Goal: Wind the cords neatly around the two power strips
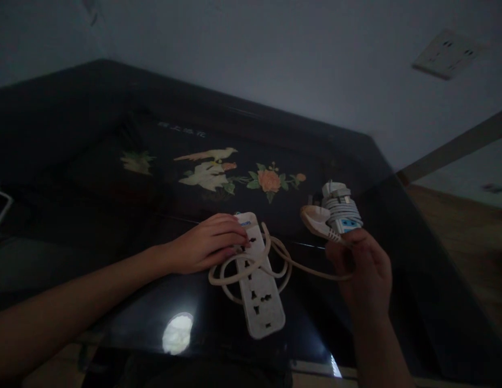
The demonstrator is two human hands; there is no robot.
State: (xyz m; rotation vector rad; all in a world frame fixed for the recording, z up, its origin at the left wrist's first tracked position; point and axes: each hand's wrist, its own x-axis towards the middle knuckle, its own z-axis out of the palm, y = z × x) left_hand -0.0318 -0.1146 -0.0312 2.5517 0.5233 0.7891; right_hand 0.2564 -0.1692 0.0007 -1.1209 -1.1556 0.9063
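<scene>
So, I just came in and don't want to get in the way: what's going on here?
Someone at a dark table has their left hand on the upper end of a white power strip. Their right hand holds a cord just behind its plug. The cord lies in loose loops over the strip. Beyond that hand is a wound-up grey cord.

Left hand (212, 242) partly hides the power strip (262, 285).

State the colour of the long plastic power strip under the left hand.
The power strip is white, clearest in head view.
</scene>
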